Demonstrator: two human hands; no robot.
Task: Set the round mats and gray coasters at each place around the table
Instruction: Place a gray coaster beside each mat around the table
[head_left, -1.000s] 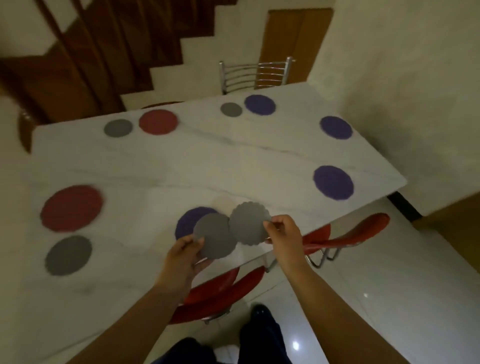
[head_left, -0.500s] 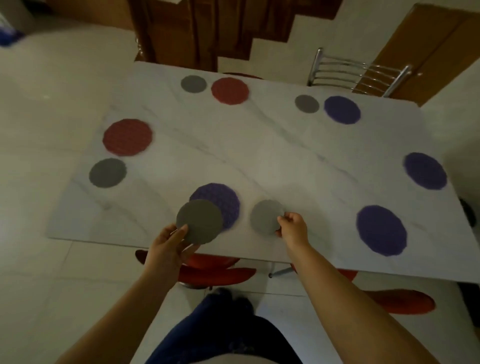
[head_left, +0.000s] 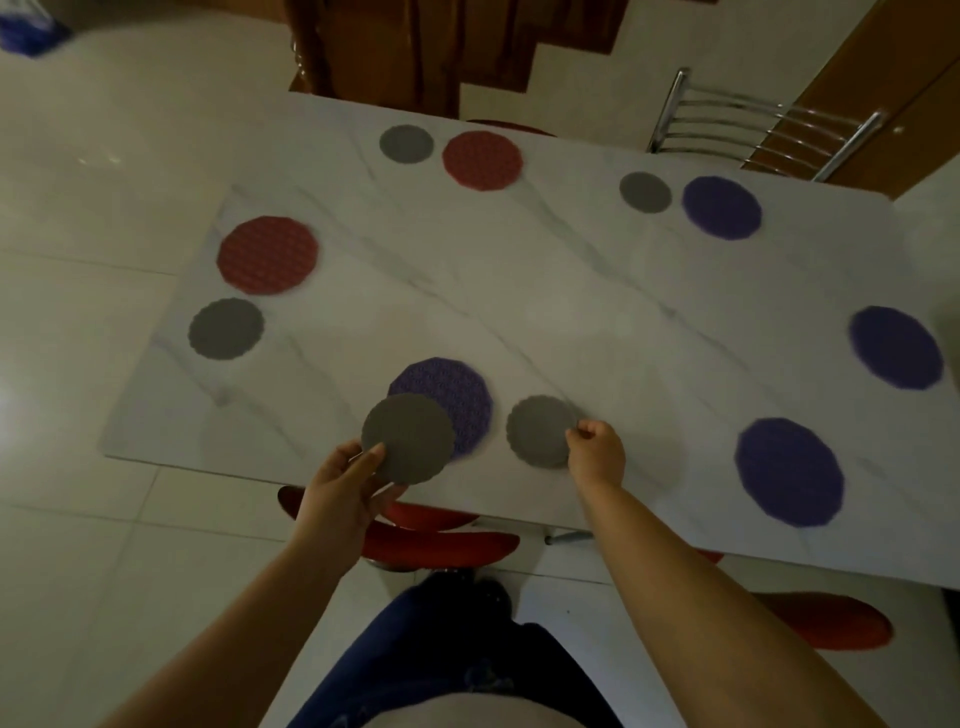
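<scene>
My left hand (head_left: 345, 488) holds a gray coaster (head_left: 408, 437) above the table's near edge, covering part of a purple round mat (head_left: 449, 397). To the right of that mat a second gray coaster (head_left: 540, 428) lies flat on the white marble table (head_left: 519, 306), and the fingers of my right hand (head_left: 597, 452) pinch its right rim. Other purple mats (head_left: 789, 470) (head_left: 896, 345) (head_left: 722, 207), two red mats (head_left: 267, 254) (head_left: 482, 159) and gray coasters (head_left: 226, 328) (head_left: 406, 144) (head_left: 645, 192) lie around the table.
Red chair seats (head_left: 441, 540) (head_left: 831, 621) are tucked under the near edge. A chrome chair back (head_left: 753, 124) stands at the far side, in front of a wooden door. Dark wooden stairs rise behind the table, and pale floor tiles spread to the left.
The right hand carried its coaster down and laid it on the table to the right of the near purple mat. The left hand still holds its coaster. My view shifted left and closer.
</scene>
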